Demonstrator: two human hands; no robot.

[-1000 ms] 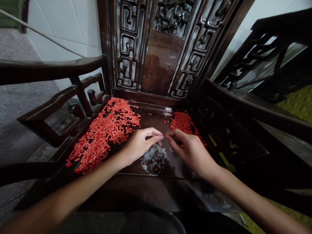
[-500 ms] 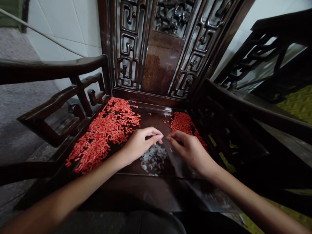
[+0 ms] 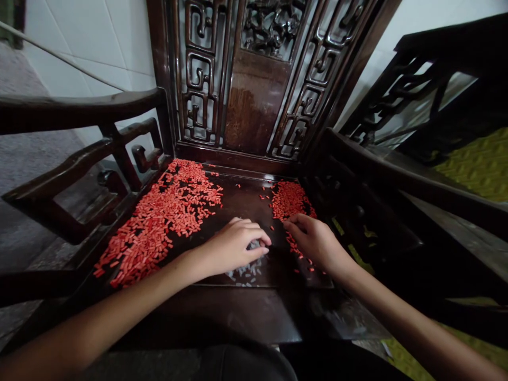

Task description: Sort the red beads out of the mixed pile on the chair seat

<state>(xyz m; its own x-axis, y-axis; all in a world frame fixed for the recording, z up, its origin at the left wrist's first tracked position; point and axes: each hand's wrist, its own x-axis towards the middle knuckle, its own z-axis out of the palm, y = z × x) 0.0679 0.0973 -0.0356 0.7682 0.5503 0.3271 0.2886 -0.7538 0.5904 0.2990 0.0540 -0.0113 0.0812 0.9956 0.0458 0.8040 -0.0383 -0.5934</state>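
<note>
Small red pieces form a large pile (image 3: 154,217) on the left of the dark wooden seat (image 3: 242,203), and a smaller pile (image 3: 289,196) lies at its right. Whitish translucent pieces (image 3: 246,274) are spread at the middle front. Over these white pieces hovers my left hand (image 3: 238,243), its fingers curved and thumb apart from them, with nothing visible between. My right hand (image 3: 311,238) is at the near edge of the smaller red pile, thumb and forefinger pinched together; whatever is between the tips is too small to make out.
Dark armrests flank the seat, one at the left (image 3: 79,114) and one at the right (image 3: 397,193). A carved backrest (image 3: 257,100) rises behind it. Another dark carved piece of furniture (image 3: 436,90) stands at the right, near a yellow patterned surface (image 3: 476,164).
My hands have moved apart from their near-touching fingertips. The left one has lowered over the white pieces and its fingers have parted; the right one has shifted to the smaller red pile.
</note>
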